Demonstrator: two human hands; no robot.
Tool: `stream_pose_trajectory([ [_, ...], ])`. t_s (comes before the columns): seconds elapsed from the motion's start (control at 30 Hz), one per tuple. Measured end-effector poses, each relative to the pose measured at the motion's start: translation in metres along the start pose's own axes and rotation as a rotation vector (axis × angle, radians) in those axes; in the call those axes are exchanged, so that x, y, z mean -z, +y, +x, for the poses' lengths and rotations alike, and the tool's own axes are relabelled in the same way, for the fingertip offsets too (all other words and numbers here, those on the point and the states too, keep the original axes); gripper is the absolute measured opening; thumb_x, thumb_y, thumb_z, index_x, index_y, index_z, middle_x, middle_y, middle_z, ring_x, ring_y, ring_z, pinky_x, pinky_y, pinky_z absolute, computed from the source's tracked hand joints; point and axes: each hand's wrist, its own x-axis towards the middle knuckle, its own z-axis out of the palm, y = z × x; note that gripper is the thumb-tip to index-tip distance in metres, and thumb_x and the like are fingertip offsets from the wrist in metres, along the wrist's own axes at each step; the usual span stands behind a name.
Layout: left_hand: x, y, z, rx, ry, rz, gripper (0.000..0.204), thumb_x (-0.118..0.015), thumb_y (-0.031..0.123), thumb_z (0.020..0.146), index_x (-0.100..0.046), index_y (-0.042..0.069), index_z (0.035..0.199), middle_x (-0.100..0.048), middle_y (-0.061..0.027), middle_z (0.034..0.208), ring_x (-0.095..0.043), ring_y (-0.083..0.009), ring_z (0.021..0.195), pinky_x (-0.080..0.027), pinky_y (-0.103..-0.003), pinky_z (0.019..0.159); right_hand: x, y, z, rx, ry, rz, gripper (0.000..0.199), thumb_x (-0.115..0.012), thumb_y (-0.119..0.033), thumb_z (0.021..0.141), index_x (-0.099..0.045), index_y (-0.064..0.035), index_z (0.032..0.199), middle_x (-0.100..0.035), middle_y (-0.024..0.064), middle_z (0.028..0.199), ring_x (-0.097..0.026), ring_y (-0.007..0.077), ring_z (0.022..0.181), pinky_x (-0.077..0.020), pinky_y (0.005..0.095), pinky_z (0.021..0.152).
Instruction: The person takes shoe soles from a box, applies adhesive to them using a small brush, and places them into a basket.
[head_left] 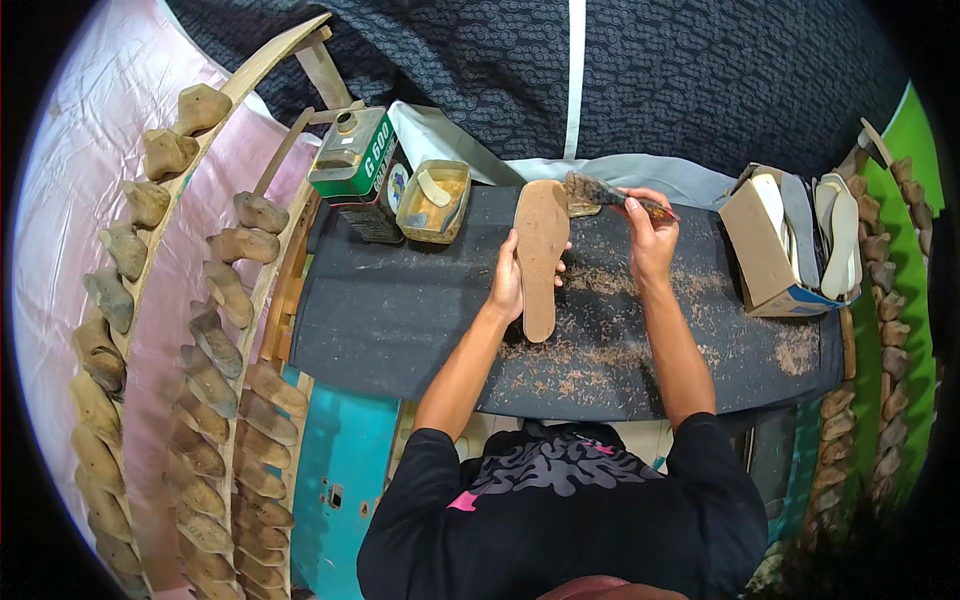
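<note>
I have the sole [541, 265] above the dark tabletop [400, 310], its broad brown face turned up, probably so that whole side stays within the brush's [598, 192] reach. The left hand [508, 283] cradles it from behind, thumb at the left edge and fingertips showing at the right, which I judge steadies it and leaves the face clear. My right hand [651, 245] is closed around the brush's handle, bristles pointing left beside the sole's upper end; I can't tell whether they touch. Both forearms angle up from the near edge, the right reaching farther forward.
</note>
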Motion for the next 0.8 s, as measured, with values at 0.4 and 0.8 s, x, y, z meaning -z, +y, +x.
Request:
stream_pose_trajectory([
  [0.4,-0.020,-0.003,-0.008,-0.042,-0.017,0.092,0.072,-0.021,0.064,0.099,-0.052,0.004,0.120,-0.060,-0.0088,0.088,-0.059,-0.0163,0.073,-0.051,-0.030,0.062,-0.017,-0.060,-0.006,0.563,-0.269,-0.652,0.013,-0.067,0.004,0.083,-0.067,0.0009,0.095,-0.067,0.0153,0.101,-0.067,0.0276,0.096,-0.0521,0.0349,0.084],
  [0.8,-0.031,-0.010,-0.005,-0.079,0.054,0.278,0.087,-0.018,0.079,0.092,-0.053,0.004,0.120,-0.061,-0.0073,0.086,-0.060,-0.0153,0.074,-0.051,-0.030,0.067,-0.013,-0.079,-0.021,0.606,-0.361,-0.728,0.012,-0.067,0.003,0.082,-0.064,-0.0013,0.093,-0.065,0.0154,0.100,-0.066,0.0328,0.096,-0.0531,0.0381,0.082],
])
